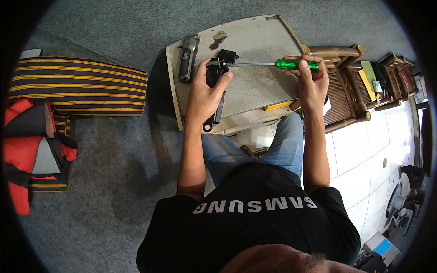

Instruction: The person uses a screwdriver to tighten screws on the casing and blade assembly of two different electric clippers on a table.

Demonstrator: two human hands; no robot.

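Left hand (204, 95) is clasping a black clipper-like device (213, 74) over the table's (259, 91) left half; right hand (312, 84) is gripping a green screwdriver (286, 64) by its handle, shaft pointing left at the device. Tip contact: can't tell. Probably screw work is underway; next move is calling for squaring tip to screw, device braced.

Left forearm (192, 159) and right forearm (316, 152) extended forward; left hand (204, 101) closed in a grip; right hand (312, 86) closed in a fingertip hold.
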